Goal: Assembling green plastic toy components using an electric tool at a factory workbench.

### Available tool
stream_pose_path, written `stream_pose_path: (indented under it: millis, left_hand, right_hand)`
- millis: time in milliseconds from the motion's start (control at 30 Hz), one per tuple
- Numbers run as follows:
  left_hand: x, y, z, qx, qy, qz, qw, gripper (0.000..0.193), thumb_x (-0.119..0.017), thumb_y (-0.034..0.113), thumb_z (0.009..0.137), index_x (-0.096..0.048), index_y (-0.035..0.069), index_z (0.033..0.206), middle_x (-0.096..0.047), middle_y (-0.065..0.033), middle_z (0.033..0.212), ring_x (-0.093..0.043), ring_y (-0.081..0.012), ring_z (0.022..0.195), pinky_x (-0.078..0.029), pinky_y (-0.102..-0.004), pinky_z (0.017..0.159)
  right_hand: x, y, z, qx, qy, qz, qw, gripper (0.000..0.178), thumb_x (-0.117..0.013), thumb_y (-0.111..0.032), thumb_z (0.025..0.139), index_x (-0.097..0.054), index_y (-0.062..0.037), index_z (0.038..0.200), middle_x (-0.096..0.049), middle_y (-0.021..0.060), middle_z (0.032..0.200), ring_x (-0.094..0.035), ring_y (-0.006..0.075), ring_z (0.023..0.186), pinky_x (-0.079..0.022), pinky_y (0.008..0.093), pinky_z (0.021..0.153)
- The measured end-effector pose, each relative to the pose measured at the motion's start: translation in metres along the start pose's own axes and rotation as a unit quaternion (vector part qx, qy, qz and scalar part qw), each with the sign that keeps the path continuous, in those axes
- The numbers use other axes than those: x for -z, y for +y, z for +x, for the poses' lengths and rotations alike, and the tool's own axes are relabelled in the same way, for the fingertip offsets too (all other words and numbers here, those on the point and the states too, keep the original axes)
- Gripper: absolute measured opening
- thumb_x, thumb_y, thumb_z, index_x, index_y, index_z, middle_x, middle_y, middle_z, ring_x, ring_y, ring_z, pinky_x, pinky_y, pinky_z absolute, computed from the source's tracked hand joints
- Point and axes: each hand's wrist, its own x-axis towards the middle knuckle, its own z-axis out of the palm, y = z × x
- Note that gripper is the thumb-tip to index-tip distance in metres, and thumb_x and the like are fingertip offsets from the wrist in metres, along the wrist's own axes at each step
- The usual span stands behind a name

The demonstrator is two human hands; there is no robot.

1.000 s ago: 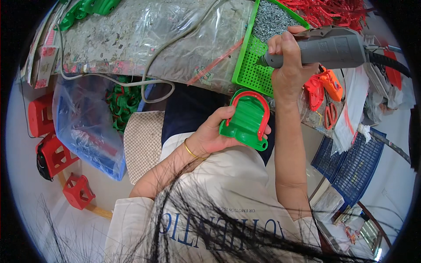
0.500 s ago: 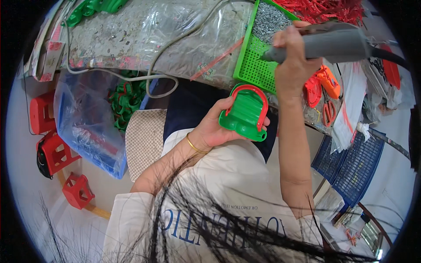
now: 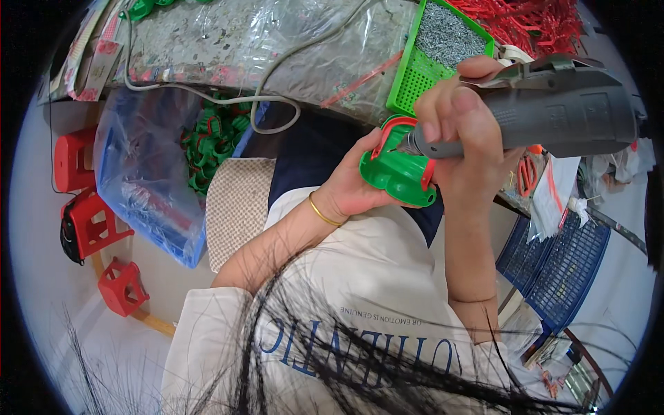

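My left hand point(image 3: 357, 181) is closed round the edge of a green plastic part point(image 3: 395, 173), shaped like a small scoop, with a red curved handle point(image 3: 395, 123) across it. In my right hand point(image 3: 470, 124) is a grey electric screwdriver point(image 3: 546, 114), its fingers wrapped round the body. The driver's tip reaches over the green part, inside the curve of the red handle. Whether the bit touches the plastic or a screw I cannot tell. Just beyond my hands lies a green perforated tray point(image 3: 415, 81) holding many small silvery screws point(image 3: 449, 34).
At the left a blue bin point(image 3: 200, 249) lined with clear plastic holds green and red parts point(image 3: 211, 145). A grey cable point(image 3: 259, 104) loops over the bench edge point(image 3: 187, 72). Red stools point(image 3: 123, 287) stand on the floor; red strips point(image 3: 526, 21) pile up at the back right.
My right hand has brought the screwdriver from over the screw tray down to the green part. My left hand has tilted the part and shifted slightly right.
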Motion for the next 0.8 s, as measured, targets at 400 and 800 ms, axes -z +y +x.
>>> stream_pose_path:
  millis: [400,800]
  left_hand:
    - [-0.001,-0.003,-0.001,0.001,0.037,0.047,0.998,0.053,-0.049,0.042,0.092,-0.039,0.014,0.136,-0.046,-0.0112,0.134,-0.049,-0.0305,0.120,-0.043,-0.0570,0.093]
    - [-0.004,-0.007,-0.003,-0.012,0.032,0.092,0.995,0.055,-0.050,0.042,0.092,-0.037,0.012,0.136,-0.046,-0.0111,0.134,-0.049,-0.0290,0.119,-0.043,-0.0517,0.096]
  right_hand:
    - [0.004,0.009,-0.009,-0.014,-0.009,0.011,1.000,0.024,-0.056,-0.005,0.081,-0.051,0.0043,0.102,-0.043,0.0038,0.058,-0.042,0.0126,0.050,-0.036,0.0252,0.051]
    - [0.005,0.009,-0.015,-0.016,-0.026,-0.030,0.999,0.022,-0.054,-0.006,0.081,-0.050,0.0039,0.101,-0.043,0.0045,0.058,-0.043,0.0134,0.050,-0.036,0.0258,0.050]
